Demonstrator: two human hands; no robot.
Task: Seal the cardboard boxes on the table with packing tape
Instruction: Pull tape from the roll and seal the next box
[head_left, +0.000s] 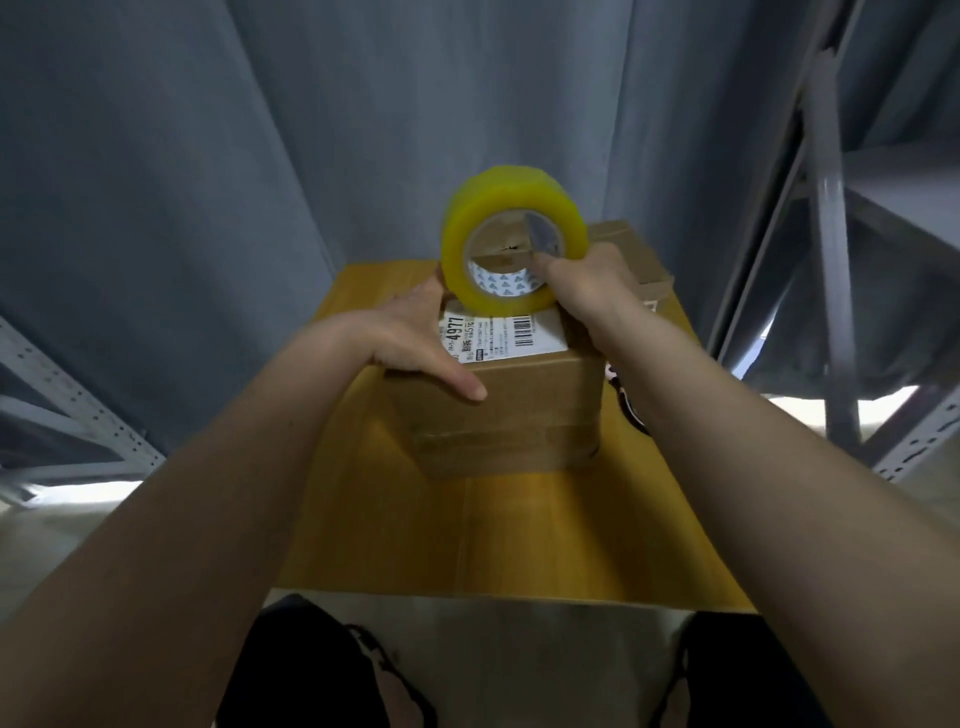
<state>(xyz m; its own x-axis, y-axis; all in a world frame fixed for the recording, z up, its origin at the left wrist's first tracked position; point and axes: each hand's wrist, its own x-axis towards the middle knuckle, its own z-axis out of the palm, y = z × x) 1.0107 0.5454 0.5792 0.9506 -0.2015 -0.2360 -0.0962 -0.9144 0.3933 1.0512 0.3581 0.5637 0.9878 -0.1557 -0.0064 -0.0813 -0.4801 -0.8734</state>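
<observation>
Head view: a right hand (584, 283) grips a yellowish roll of clear packing tape (511, 241) through its core, upright atop a labelled brown cardboard box (498, 410) on the yellow wooden table (519, 535); the left hand (415, 338), fingers straight, steadies the box. The roll looks light and stiff, its film slippery; the core seems the surest hold.

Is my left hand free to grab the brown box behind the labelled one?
Probably not directly: the left hand rests on the labelled cardboard box, and the yellow tape roll blocks the rear box.
</observation>
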